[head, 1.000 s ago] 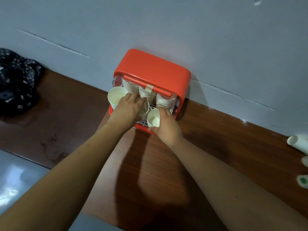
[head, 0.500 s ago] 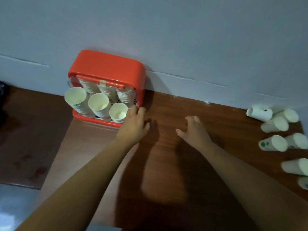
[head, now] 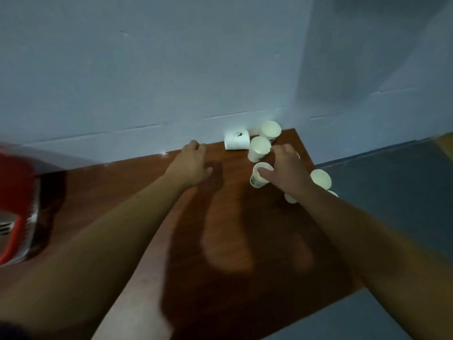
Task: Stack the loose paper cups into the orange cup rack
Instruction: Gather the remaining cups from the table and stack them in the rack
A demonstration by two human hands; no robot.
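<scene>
The fingers point(head: 282, 149) of the right hand point(head: 288, 174) arched, slightly spread, over the loose paper cups point(head: 258, 147). Its thumb lay against the rim of one tipped paper cup point(head: 256, 180), though whether it gripped could not be told. The fingers point(head: 196, 146) of the left hand point(head: 190, 165) were loosely bent and held nothing, over the worktop point(head: 232, 217) near the wall point(head: 147, 69), while the cups clustered at the far right corner, well apart from the blurred orange cup rack point(head: 14, 182).

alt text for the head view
A right hand arches over loose paper cups lying sideways at the far right corner of the table, thumb on one. The left hand is open beside it; the orange cup rack is blurred at left.
</scene>
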